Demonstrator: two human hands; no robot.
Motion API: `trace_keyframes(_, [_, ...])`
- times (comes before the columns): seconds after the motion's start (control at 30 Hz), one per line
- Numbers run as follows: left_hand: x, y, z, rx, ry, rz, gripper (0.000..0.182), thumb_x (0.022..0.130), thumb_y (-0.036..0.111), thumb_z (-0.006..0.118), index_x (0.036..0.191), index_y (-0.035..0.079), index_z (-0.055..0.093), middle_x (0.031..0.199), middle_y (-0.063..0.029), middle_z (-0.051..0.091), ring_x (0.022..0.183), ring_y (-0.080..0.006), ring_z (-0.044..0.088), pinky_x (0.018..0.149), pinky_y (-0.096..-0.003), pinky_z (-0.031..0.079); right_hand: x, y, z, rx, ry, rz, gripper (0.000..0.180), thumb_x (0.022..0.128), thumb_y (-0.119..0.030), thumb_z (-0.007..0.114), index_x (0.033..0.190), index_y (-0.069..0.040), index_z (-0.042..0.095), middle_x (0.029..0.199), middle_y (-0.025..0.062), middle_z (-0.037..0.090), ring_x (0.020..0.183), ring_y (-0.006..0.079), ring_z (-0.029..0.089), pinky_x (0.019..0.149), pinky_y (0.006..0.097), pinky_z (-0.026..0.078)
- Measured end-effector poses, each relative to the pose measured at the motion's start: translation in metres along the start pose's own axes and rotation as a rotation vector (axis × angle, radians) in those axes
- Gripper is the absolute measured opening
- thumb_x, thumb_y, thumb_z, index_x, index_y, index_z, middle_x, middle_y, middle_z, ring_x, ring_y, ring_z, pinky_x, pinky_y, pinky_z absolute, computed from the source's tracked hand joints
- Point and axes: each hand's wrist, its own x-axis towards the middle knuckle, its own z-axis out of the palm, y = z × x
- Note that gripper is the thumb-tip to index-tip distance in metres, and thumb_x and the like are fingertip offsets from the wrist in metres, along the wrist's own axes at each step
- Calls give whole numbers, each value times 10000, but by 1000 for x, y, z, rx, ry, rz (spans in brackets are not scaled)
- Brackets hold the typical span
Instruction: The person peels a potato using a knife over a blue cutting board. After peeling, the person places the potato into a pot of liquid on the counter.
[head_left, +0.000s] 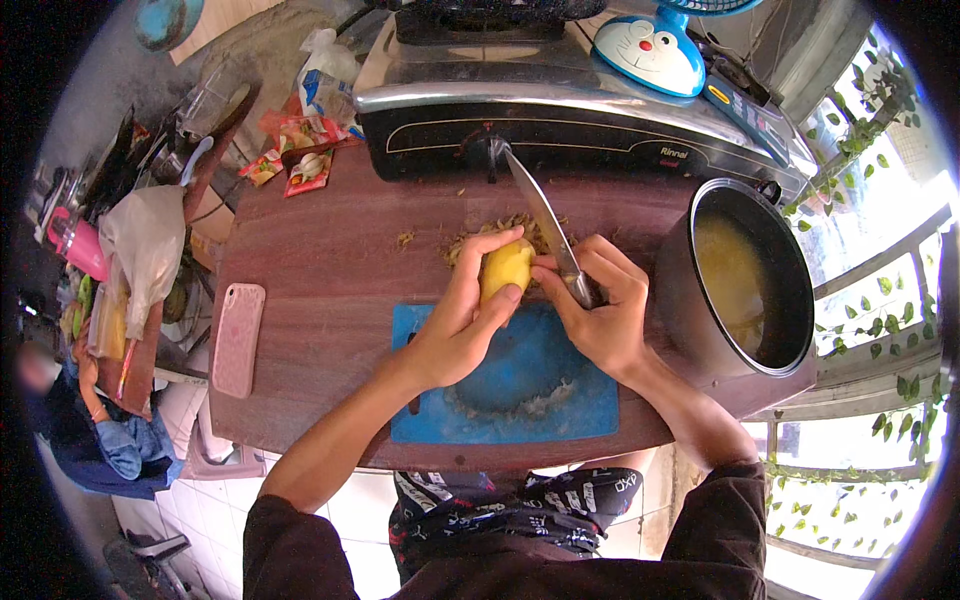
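A peeled yellow potato (508, 268) is held in my left hand (463, 319), its thumb and fingers wrapped around it. My right hand (611, 311) grips a kitchen knife (546, 214), its blade pointing up and away beside the potato; the fingertips of that hand meet the potato's right side. Brown peelings (491, 225) lie in a heap on the wooden table behind the potato. Below both hands rests a worn blue cutting board (525, 390). To the right stands a dark pot (750, 277) with cloudy yellowish liquid in it.
A gas stove (540, 135) spans the table's far edge, with a blue and white fan base (649, 56) on top. A phone in a pink case (238, 340) lies at left. Garlic (310, 166) sits on red packets. Another person (124, 442) is at far left, near a plastic bag (146, 247).
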Motion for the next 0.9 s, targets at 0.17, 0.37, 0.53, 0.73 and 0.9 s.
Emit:
trace_keyframes(0.17, [0,0,4,-44,2,-2,521,1135,197,494,1599,91,282,1132,-35,481,900,-93,452,789,-272,437,1,1,0,-20,-11,-82,124,865,39,816,961,33,738,850,114,643,691,192,621,617,314,480])
trace_keyframes(0.37, [-1,1,3,-77,-27,-32,520,1118,172,501,1591,76,308,1173,-75,492,908,-113,487,792,-279,457,-2,6,-2,-5,-115,-83,175,927,37,723,1084,17,649,954,194,624,826,378,670,691,417,527])
trace_keyframes(0.53, [10,-8,-6,-408,76,2,562,1023,111,523,1564,67,375,1228,-89,545,929,-143,554,769,-314,502,1,9,-3,79,-118,121,125,984,-25,704,1091,0,647,896,163,626,761,294,660,656,379,507])
trace_keyframes(0.73, [9,-3,-18,-697,95,-46,574,981,190,528,1538,96,430,1295,-106,599,914,-192,582,764,-333,497,4,7,-1,86,-120,440,158,1009,-152,751,1036,-7,694,774,85,647,654,126,579,588,333,468])
trace_keyframes(0.9, [10,-12,-29,-801,27,-59,462,1006,288,526,1436,119,548,1315,-110,630,860,-182,560,716,-313,450,3,16,-2,14,-122,350,195,973,-169,794,1042,-2,719,729,79,646,628,129,551,578,341,459])
